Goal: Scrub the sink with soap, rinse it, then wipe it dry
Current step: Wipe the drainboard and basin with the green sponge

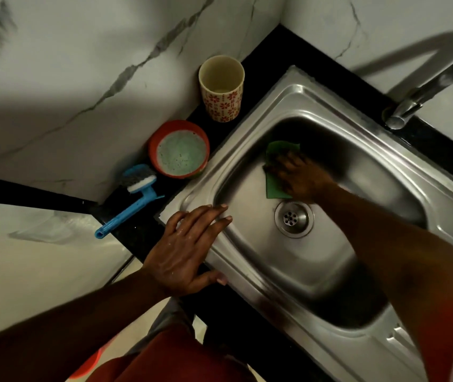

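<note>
Veined white marble walls meet in a corner at twelve o'clock of the head view, and a black stone worktop runs under them, carrying a pressed stainless-steel sink set on the diagonal.

From my remote seat I read this as the soap-scrub step. My right hand is down in the basin at about twelve o'clock from the perforated drain, fingers laid fairly flat and pressing a thin green scrub pad against the far slope. The hand is blurred, so I cannot tell whether the thumb tucks under the pad's edge. My left hand lies open, fingers straight, palm down on the rim at nine o'clock from the drain, holding nothing; I take it as a brace.

I see little lather on the brushed steel, so I judge the scrubbing to be early. The next move calls for firm strokes that follow the rounded corners and ring the drain, probably with a fresh load of soap. Rinsing and drying are not begun.

At ten o'clock of the sink stands an orange round bowl filled with foamy, pale green soap. Just beyond it, toward eleven, a cream tumbler with red flower prints stands upright. A blue plastic brush with a white head lies at nine o'clock. The metal tap arches in at two o'clock, with no water visible.
</note>
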### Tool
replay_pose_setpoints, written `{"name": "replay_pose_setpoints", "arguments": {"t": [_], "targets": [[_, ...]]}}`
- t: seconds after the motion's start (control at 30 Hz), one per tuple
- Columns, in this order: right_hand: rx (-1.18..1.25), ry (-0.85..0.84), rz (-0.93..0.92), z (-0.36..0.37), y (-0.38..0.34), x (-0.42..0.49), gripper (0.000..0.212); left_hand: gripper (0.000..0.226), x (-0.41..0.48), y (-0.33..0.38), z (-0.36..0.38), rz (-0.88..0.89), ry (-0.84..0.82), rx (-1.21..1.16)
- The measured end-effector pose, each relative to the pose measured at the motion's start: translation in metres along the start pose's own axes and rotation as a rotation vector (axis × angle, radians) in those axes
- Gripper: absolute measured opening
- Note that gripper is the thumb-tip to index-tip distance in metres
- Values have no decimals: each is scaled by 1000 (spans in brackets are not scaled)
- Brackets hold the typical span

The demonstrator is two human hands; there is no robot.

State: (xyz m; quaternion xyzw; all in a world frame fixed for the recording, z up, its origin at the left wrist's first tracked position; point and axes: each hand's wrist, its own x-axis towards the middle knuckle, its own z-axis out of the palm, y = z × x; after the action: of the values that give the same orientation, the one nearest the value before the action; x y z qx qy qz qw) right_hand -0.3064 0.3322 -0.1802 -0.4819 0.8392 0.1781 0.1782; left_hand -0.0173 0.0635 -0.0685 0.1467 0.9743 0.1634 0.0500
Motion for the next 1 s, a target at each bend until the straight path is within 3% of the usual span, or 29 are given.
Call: {"name": "replay_pose_setpoints", "arguments": {"t": [0.17, 0.33, 0.43, 0.53, 0.63, 0.73, 0.87, 1.0], "targets": [[-55, 19, 120, 13, 1, -1, 78, 101, 1, 0, -3, -4, -25, 3], [16, -142, 465, 35, -27, -54, 82, 101, 1, 2, -5, 0, -33, 9], [232, -273, 718, 43, -58, -89, 90, 100, 0, 2, -5, 6, -35, 14], [465, -302, 897, 41, -77, -115, 96, 98, 0, 3, -7, 11, -35, 14], [610, -305, 916, 32, -80, -132, 89, 97, 1, 5, -8, 13, -38, 14], [617, -254, 906, 30, -79, -138, 46, 97, 1, 5, -8, 11, -34, 19], [538, -297, 913, 36, -90, -138, 52, 97, -1, 3, -7, 10, -28, 10], [441, -311, 707, 37, -77, -143, 57, 97, 0, 3, -5, 19, 0, 3]]}}
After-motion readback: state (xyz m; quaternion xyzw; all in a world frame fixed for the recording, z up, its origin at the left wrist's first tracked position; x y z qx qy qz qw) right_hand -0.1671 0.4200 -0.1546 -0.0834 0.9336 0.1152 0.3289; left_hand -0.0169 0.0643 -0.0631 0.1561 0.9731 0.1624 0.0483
